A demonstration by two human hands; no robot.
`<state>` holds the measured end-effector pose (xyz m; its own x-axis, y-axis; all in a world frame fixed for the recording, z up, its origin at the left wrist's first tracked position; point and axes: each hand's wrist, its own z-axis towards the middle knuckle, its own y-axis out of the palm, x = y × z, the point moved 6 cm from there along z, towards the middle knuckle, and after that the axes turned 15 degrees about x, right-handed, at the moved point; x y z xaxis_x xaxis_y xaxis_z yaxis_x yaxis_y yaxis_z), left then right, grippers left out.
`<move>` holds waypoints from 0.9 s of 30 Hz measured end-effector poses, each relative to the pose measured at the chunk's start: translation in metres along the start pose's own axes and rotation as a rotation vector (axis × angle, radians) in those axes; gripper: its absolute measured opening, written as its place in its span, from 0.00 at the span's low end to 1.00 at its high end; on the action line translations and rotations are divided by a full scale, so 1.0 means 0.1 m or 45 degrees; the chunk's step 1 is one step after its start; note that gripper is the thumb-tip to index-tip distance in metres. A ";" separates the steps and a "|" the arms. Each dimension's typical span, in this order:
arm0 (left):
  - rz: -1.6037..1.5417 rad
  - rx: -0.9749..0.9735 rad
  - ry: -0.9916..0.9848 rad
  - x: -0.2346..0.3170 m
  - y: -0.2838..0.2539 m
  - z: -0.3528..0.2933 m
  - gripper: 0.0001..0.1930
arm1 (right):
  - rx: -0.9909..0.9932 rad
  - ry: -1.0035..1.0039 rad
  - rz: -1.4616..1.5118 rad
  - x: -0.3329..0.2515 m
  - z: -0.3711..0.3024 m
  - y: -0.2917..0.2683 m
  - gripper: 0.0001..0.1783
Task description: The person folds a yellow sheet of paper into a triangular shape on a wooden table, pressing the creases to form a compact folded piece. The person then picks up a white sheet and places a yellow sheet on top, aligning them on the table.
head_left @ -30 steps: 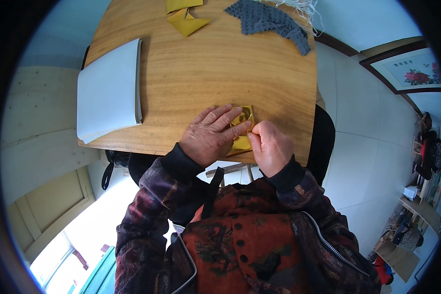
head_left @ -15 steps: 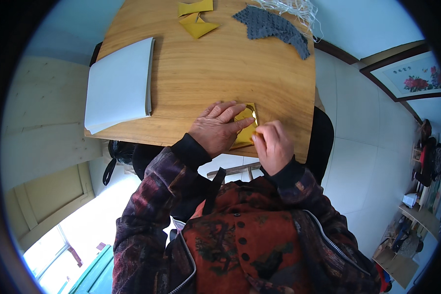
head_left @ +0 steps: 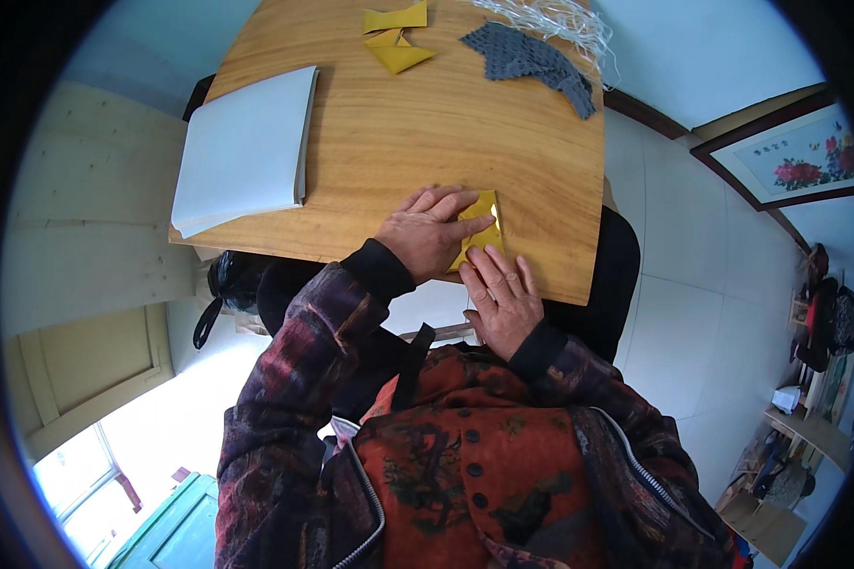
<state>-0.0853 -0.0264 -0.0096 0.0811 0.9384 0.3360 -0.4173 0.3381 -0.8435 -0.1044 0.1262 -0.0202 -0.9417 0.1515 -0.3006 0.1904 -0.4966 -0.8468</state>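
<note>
A shiny gold sheet of folded paper (head_left: 485, 211) lies flat at the near edge of the wooden table. Across its left part rests my left hand (head_left: 433, 228), fingers stretched out and pressing down on it. My right hand (head_left: 503, 296) lies over the sheet's near end with its fingers extended flat, the palm reaching past the table edge. Both hands cover much of the sheet, so its full outline is hidden.
On the wooden table (head_left: 399, 142), a stack of white sheets (head_left: 247, 152) lies at the left. Folded gold paper pieces (head_left: 399, 52) sit at the far side. A grey textured cloth (head_left: 531, 64) and a heap of white strings (head_left: 565, 27) occupy the far right.
My right hand has gone from closed fingers at the sheet's right edge to flat, outstretched fingers over its near end. My left hand stays on the sheet. The whole view has shifted slightly.
</note>
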 end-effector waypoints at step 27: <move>-0.022 0.162 0.072 -0.01 0.03 0.01 0.22 | 0.192 0.580 0.594 0.15 -0.05 -0.26 0.23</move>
<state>-0.0876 -0.0262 -0.0122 0.1386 0.9362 0.3229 -0.5266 0.3458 -0.7766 -0.1224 0.1460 -0.0046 -0.5522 0.2211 -0.8039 0.4772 -0.7068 -0.5222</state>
